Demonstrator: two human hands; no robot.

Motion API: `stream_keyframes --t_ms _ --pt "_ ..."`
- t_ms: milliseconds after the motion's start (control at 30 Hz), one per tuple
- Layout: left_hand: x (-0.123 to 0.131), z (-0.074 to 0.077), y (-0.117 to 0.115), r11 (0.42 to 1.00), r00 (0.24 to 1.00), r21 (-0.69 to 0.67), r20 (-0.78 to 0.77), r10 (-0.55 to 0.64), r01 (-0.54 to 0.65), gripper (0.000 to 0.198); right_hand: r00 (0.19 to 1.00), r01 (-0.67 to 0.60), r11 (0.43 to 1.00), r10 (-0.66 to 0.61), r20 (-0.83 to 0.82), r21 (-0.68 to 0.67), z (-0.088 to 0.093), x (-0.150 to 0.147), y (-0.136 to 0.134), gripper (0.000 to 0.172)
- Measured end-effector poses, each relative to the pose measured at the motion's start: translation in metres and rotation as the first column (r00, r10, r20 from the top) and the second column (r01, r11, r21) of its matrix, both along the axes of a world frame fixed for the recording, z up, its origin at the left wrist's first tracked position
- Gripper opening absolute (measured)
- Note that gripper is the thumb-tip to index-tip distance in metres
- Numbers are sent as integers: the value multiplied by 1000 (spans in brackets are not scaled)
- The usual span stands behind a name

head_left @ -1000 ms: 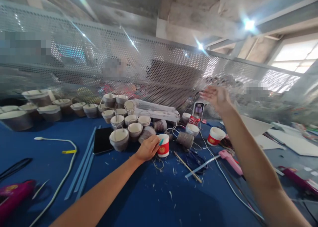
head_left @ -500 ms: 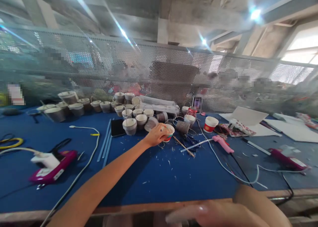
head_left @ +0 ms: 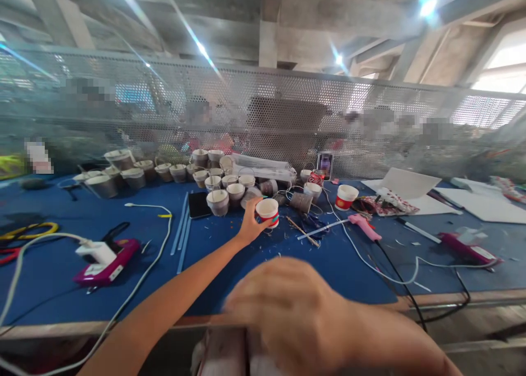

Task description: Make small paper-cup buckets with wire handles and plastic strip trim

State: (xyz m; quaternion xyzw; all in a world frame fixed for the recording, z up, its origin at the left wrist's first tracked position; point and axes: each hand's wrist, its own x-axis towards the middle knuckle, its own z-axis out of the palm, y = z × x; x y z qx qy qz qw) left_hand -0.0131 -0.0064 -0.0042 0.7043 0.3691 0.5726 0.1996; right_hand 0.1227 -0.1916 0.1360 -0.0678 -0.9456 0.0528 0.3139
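Note:
My left hand [head_left: 251, 222] is closed round a small red-and-white paper cup [head_left: 268, 207], which stands upright with its mouth up. My right hand [head_left: 283, 305] is close to the camera, low in the middle, and blurred by motion, so its fingers and anything in them cannot be made out. Behind the held cup, several grey-wrapped cups [head_left: 217, 202] with thin handles stand grouped. One wrapped cup [head_left: 301, 202] lies on its side right of the held cup. Further right stands another red-and-white paper cup [head_left: 346, 197].
A pink glue gun [head_left: 365, 227] with a glue stick lies right, its cable running to the table edge. Purple power strips [head_left: 107, 263] sit at both sides. Clear glue sticks [head_left: 179, 231] lie beside a black phone-like slab [head_left: 199, 205]. A perforated metal screen [head_left: 287, 118] closes off the back.
My left hand has gone from reaching over the cup to gripping its side, and the cup has come slightly nearer. My right hand has risen and moved left into the middle foreground.

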Motion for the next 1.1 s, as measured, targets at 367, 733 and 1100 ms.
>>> stream_keyframes --t_ms 367,733,1100 --pt "-15 -2 7 885 883 -389 466 -49 254 59 196 976 215 -833 518 -24 -77 92 172 41" --pt "-15 -1 6 859 893 -448 449 -23 247 57 345 939 270 -727 594 -215 -109 111 196 26" --pt "-13 4 -1 835 872 -472 490 -17 282 57 732 618 433 -622 279 -656 -116 126 206 11"
